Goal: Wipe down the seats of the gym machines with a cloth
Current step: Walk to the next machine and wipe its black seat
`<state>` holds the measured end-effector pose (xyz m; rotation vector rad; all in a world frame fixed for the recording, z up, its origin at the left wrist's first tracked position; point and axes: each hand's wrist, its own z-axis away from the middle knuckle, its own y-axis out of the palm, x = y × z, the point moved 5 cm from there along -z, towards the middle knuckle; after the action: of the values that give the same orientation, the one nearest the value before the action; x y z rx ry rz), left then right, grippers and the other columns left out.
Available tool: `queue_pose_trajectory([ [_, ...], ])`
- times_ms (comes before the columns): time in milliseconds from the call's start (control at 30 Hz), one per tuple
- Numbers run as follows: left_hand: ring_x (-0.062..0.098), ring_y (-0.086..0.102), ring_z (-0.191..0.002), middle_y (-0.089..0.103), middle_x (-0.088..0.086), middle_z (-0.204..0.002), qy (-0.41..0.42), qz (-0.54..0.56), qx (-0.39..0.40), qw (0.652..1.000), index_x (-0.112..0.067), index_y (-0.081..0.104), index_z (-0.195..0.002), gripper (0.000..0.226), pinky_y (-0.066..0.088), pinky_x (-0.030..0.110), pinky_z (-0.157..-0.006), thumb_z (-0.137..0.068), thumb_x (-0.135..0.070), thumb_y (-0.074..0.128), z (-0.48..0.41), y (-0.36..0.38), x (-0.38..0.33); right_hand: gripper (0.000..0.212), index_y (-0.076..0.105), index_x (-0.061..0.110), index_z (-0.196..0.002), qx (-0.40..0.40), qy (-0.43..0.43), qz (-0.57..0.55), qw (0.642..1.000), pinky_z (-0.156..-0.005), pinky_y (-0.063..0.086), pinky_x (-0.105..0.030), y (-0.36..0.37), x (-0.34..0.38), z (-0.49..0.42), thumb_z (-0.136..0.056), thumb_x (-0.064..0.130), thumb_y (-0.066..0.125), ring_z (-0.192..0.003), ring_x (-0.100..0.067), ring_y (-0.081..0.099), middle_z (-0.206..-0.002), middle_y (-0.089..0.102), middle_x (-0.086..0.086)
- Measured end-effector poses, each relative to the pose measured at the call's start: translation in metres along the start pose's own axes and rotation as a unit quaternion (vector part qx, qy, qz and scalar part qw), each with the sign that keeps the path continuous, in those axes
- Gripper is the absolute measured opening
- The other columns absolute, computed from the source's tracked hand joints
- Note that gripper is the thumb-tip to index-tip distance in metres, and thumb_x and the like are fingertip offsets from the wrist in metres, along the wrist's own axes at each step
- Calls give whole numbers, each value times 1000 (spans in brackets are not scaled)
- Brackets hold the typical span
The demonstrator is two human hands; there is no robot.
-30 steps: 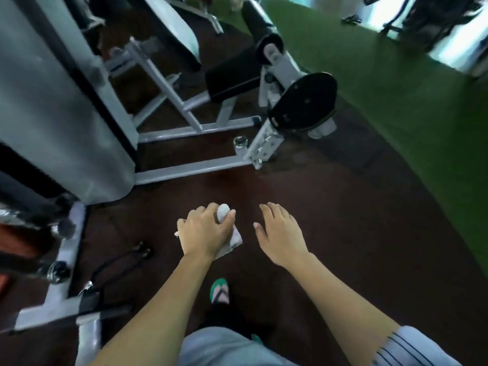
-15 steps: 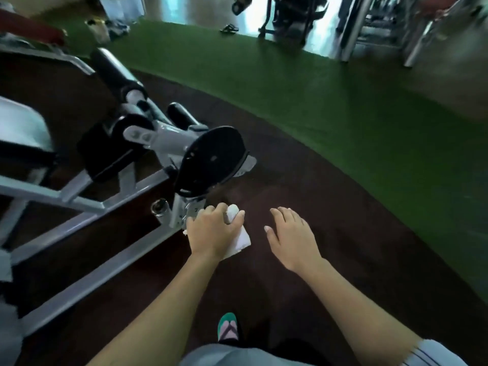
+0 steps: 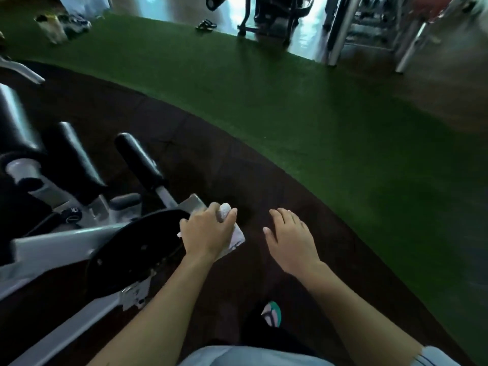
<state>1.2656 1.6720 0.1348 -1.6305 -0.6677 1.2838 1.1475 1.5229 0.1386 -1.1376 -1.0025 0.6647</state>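
Note:
My left hand [image 3: 206,233] grips a bunched white cloth [image 3: 235,237], whose ends stick out above the thumb and below the palm. It hovers over the right edge of a round black disc [image 3: 132,247] on a grey gym machine [image 3: 47,244]. My right hand [image 3: 291,240] hangs beside it with relaxed fingers, holding nothing, above the dark floor. Black padded rollers [image 3: 140,161] of the machine rise at the left. No seat pad is plainly in view.
A dark rubber floor [image 3: 237,167] runs under me, and a green turf strip [image 3: 330,133] curves across the middle and right. More machines and metal posts [image 3: 340,30] stand at the far back. Sandals [image 3: 206,24] and shoes [image 3: 71,25] lie near the turf's far edge. My foot wears a green flip-flop [image 3: 272,313].
The view has swung right and forward, so the grey machine slid to the lower left and came closer. Both hands keep their pose, and the left still grips the cloth.

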Motion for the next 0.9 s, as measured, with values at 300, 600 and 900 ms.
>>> queue_pose_trajectory([
  [300,24,61,-86,65,0,-84,-73,-2,-28,997,-23,63,-89,47,42,42,-80,-85,-64,40,-179,42,-67,52,35,11,-143,33,-83,12,996,-111,27,-39,-42,-47,-223,-99,38,37,-138,-24,31,-146,40,-10],
  [600,21,60,-80,62,-3,-78,-111,-5,-60,992,-23,61,-82,44,40,40,-76,-85,-62,42,-414,73,-99,53,32,12,-144,65,-148,40,986,-113,25,-38,-60,-56,-472,-99,40,33,-140,-24,28,-149,36,-9],
  [900,18,60,-76,61,-5,-74,-217,-10,-88,972,-24,61,-81,45,44,41,-77,-85,-63,39,-601,79,-99,52,33,13,-144,95,-240,50,965,-112,26,-37,-75,-32,-702,-100,40,33,-139,-22,29,-148,37,-7],
])
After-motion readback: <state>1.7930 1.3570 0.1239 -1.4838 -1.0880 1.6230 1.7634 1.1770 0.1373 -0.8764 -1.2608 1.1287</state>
